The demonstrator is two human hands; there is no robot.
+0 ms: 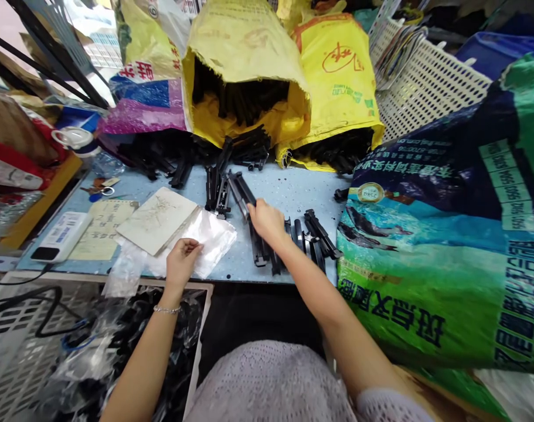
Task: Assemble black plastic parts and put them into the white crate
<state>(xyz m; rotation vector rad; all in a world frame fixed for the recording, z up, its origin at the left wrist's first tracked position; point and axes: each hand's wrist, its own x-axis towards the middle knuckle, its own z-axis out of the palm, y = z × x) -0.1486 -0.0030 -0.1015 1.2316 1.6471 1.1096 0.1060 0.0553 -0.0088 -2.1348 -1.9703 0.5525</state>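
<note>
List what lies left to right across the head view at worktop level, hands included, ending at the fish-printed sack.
White device, handwritten paper, pale square board, left hand, gripped black part, right hand, fish-printed sack.

Black parts (258, 249), pale blue tabletop (288, 187), yellow sacks (249, 47)

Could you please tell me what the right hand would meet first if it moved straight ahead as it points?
Beyond the black piece it holds, the right hand would probably meet the loose black parts in front of the open yellow bag, though depth is hard to judge here.
</note>
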